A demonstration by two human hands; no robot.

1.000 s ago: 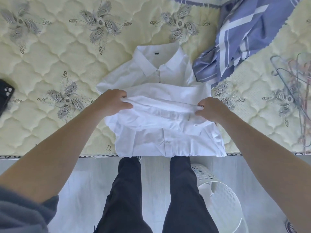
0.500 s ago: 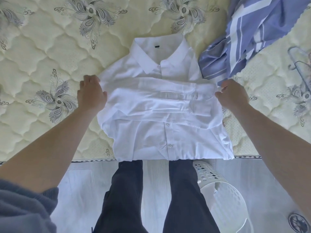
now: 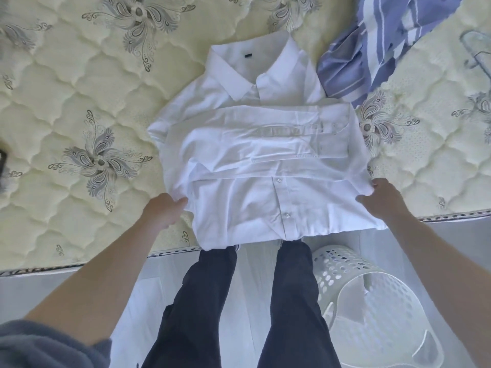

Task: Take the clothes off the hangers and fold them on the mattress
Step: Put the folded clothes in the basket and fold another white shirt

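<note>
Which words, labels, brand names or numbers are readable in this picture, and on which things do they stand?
None can be read.
The small dark tag inside the collar of the white shirt: too small to show any text.
The mattress carries only a flower pattern, no writing.

Shirt (image 3: 255, 160) on mattress (image 3: 79, 115), hems perhaps overhanging.
</note>
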